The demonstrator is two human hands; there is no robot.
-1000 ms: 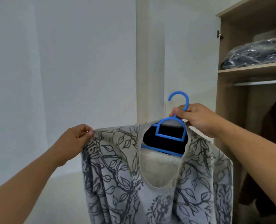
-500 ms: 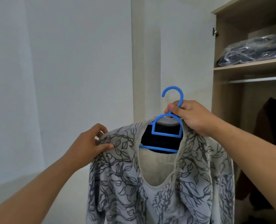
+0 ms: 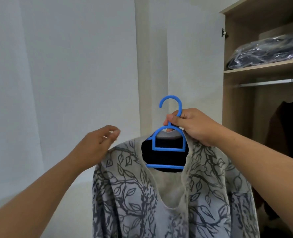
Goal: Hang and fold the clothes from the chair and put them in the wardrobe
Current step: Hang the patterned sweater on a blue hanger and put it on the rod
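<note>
A cream top with a grey leaf-and-branch print [image 3: 159, 194] hangs on a blue plastic hanger [image 3: 168, 148] in front of me. My right hand [image 3: 192, 126] grips the hanger at the base of its hook, with the hook sticking up above my fingers. My left hand [image 3: 97, 145] hovers just off the garment's left shoulder with fingers loosely curled, holding nothing. The open wardrobe [image 3: 228, 100] stands at the right.
Inside the wardrobe a metal rail [image 3: 269, 82] runs under a shelf [image 3: 262, 69] holding a plastic-wrapped dark bundle [image 3: 269, 52]. A dark brown garment [image 3: 286, 131] hangs below the rail. White walls fill the left and middle.
My left hand has let go of the garment's left shoulder and lifted slightly away. The top now hangs on the hanger from my right hand alone.
</note>
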